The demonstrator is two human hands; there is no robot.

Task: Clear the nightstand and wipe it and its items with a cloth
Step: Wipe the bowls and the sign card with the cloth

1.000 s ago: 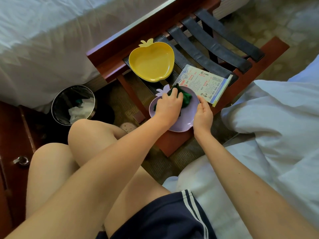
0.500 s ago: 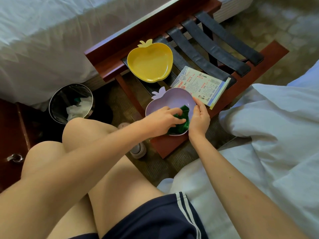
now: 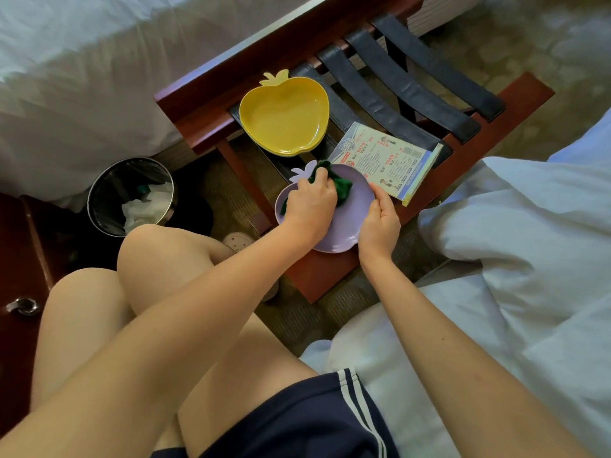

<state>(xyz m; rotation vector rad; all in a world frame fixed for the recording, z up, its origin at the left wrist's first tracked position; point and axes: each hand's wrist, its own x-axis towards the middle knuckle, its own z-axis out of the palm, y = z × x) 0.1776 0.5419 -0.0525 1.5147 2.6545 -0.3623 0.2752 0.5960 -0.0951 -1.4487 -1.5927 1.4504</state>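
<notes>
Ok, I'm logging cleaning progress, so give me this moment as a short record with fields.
surface: red-brown wooden luggage rack with dark straps
being wiped: purple apple-shaped plate, on the rack's near corner
left hand: grips crumpled green cloth against the plate
right hand: holds the plate's right rim
waiting: yellow apple-shaped plate; printed leaflet, on the straps
floor: round bin with crumpled paper

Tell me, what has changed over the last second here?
The left hand, gripping the green cloth, swept across the purple plate from its far side to its near edge, then back to the far side. The right hand held the plate's rim throughout. The yellow plate and the leaflet stayed put.
</notes>
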